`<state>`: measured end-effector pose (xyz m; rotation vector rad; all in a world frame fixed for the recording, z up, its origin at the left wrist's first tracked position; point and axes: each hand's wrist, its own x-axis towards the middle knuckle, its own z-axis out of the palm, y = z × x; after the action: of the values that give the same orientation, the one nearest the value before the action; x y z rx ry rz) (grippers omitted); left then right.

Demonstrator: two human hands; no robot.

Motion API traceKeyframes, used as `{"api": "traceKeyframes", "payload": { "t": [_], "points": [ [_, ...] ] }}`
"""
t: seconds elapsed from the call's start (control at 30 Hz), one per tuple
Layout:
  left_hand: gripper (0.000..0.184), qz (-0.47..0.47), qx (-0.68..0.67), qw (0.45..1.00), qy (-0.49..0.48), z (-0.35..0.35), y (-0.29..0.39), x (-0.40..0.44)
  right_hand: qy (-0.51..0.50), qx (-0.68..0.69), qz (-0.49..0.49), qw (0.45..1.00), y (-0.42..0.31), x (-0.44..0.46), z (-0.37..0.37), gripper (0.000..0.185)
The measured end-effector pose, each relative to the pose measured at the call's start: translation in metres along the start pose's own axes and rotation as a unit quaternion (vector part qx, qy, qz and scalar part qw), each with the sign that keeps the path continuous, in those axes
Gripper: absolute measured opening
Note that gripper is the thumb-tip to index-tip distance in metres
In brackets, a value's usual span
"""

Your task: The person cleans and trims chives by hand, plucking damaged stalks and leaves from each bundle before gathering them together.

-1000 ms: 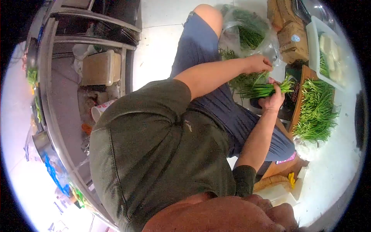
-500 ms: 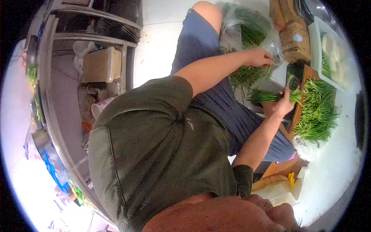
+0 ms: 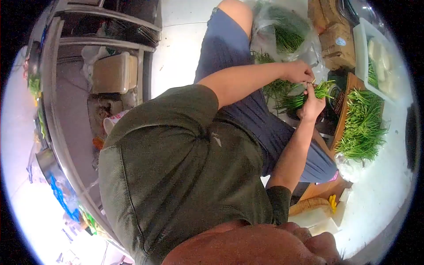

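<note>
A bunch of green chives (image 3: pixel 293 101) is gripped in my right hand (image 3: pixel 312 106), with the cut ends (image 3: pixel 324 88) sticking out past the thumb. My left hand (image 3: pixel 299 71) is closed in a pinch right at my right thumb, and a thin pale chive end (image 3: pixel 313 81) shows between its fingertips. Loose chives (image 3: pixel 276 88) lie on the floor below my left forearm. Beyond them, a clear plastic bag (image 3: pixel 265 24) holds more dark green chives (image 3: pixel 289 37). A neat pile of chives (image 3: pixel 362 126) rests beside my right hand, on a wooden board (image 3: pixel 351 83).
Cardboard boxes (image 3: pixel 336 44) stand behind the board, near a white plastic tub (image 3: pixel 361 57) holding pale vegetables. A dark printed item (image 3: pixel 336 98) sits before the board. A white plastic bag (image 3: pixel 351 170) lies at the pile's near end. Metal shelving (image 3: pixel 59 88) stands behind me.
My right hand has moved up and left with the bunch, tilting its cut ends upward. My left hand has lowered slightly, and the two hands now meet. The dark printed item is more exposed.
</note>
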<state>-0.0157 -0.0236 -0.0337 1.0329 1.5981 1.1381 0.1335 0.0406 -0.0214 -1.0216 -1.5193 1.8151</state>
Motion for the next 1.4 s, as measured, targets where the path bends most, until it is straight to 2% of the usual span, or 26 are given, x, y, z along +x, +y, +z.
{"api": "traceKeyframes", "payload": {
  "t": [0.1, 0.3, 0.4, 0.5, 0.6, 0.7, 0.8, 1.0, 1.1, 1.2, 1.3, 1.4],
  "points": [
    [0.031, 0.004, -0.008, 1.0, 0.011, 0.002, -0.001, -0.002, 0.028, -0.041, 0.01, 0.999, 0.002, -0.003, 0.002, 0.022],
    [0.031, 0.061, 0.112, 0.99, 0.061, 0.013, -0.009, -0.001, 0.006, -0.087, 0.019, 0.996, 0.008, -0.003, -0.005, 0.023],
    [0.03, 0.024, 0.106, 0.989, 0.096, 0.009, -0.008, 0.001, 0.019, -0.103, 0.037, 0.994, 0.005, -0.004, -0.005, 0.01],
    [0.032, 0.006, 0.125, 0.979, 0.158, 0.001, -0.023, 0.013, 0.029, -0.016, 0.043, 0.999, 0.01, -0.006, -0.009, 0.009],
    [0.034, 0.038, 0.217, 0.969, 0.113, 0.0, -0.038, 0.015, 0.032, 0.015, 0.053, 0.998, 0.009, -0.007, -0.009, 0.01],
    [0.035, 0.008, 0.039, 0.993, 0.112, 0.006, -0.008, -0.007, 0.026, 0.037, 0.05, 0.998, 0.01, -0.006, -0.005, 0.012],
    [0.036, -0.01, -0.01, 0.998, 0.06, 0.012, -0.008, -0.003, -0.004, 0.016, 0.07, 0.997, 0.009, -0.007, -0.007, 0.014],
    [0.034, 0.017, 0.05, 0.998, 0.046, 0.014, -0.008, -0.002, 0.0, -0.004, 0.061, 0.998, 0.007, -0.007, -0.003, 0.016],
    [0.032, 0.032, 0.063, 0.997, 0.029, 0.011, -0.014, 0.001, -0.011, -0.03, 0.097, 0.995, 0.01, -0.004, -0.013, 0.027],
    [0.03, 0.076, 0.105, 0.992, -0.009, 0.007, -0.02, 0.007, -0.019, -0.009, 0.109, 0.994, 0.012, -0.001, -0.015, 0.025],
    [0.029, 0.117, 0.17, 0.978, 0.041, 0.004, -0.028, 0.015, -0.03, -0.014, 0.122, 0.992, 0.012, -0.003, -0.016, 0.023],
    [0.03, 0.011, 0.167, 0.984, 0.065, -0.008, -0.023, 0.015, -0.022, -0.005, 0.128, 0.992, 0.006, -0.006, -0.013, 0.017]
  ]
}}
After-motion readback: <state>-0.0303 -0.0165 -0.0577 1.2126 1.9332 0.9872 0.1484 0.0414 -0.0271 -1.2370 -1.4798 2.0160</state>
